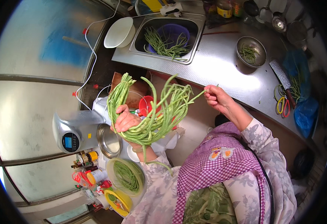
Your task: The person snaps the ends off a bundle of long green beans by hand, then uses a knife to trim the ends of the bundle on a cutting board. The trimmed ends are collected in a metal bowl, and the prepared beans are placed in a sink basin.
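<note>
A thick bundle of long green yardlong beans (152, 126), tied near one end, hangs in front of me. My left hand (127, 120) is wrapped around it below the tied end. The loose ends curl over to the right. My right hand (218, 98) pinches the tip of one bean that sticks out of the bundle, beside the counter's front edge. A steel bowl (237, 53) on the counter holds short bean pieces (249, 54). More long beans (166, 46) lie in and over a purple basin (183, 30) in the sink (194, 53).
A cleaver (281, 74), scissors (283, 106) and a blue plastic bag (306, 114) lie at the counter's right. On the left stand a silver appliance (76, 128), a steel basin (109, 140), a bowl of green beans (127, 176) and several bottles (89, 156). A white basin (120, 32) sits beside the sink.
</note>
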The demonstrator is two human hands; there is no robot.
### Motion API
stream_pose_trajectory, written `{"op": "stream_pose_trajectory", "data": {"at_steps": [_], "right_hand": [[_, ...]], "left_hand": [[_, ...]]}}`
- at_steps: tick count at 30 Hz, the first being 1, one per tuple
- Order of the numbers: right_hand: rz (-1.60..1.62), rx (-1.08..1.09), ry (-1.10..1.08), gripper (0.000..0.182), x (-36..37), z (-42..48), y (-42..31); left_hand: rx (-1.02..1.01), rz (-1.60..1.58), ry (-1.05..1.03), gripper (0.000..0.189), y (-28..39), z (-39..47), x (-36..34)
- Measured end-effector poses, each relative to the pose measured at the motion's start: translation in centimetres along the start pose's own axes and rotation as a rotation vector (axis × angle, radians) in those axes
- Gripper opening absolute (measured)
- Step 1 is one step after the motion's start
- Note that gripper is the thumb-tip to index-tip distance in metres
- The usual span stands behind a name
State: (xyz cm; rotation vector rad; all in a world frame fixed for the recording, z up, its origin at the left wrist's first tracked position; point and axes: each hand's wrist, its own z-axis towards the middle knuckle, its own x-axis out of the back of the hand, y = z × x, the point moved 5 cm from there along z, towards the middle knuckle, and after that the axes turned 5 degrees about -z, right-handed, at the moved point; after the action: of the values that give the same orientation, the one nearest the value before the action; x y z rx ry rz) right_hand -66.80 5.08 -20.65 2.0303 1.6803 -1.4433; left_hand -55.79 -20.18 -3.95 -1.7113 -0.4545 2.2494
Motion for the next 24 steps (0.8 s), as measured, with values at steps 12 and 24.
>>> {"op": "stream_pose_trajectory", "data": {"at_steps": [12,24], "right_hand": [[-0.999,0.98,0.25,0.003,-0.7,-4.4,-12.8],[-1.047,0.86,0.76,0.016,14.5,-2.8,-23.1]], "left_hand": [[-0.098,0.033,0.073,0.025,-3.9,7.4,1.5],[0.035,0.387,0.27,0.037,-6.3,12.6,5.9]]}}
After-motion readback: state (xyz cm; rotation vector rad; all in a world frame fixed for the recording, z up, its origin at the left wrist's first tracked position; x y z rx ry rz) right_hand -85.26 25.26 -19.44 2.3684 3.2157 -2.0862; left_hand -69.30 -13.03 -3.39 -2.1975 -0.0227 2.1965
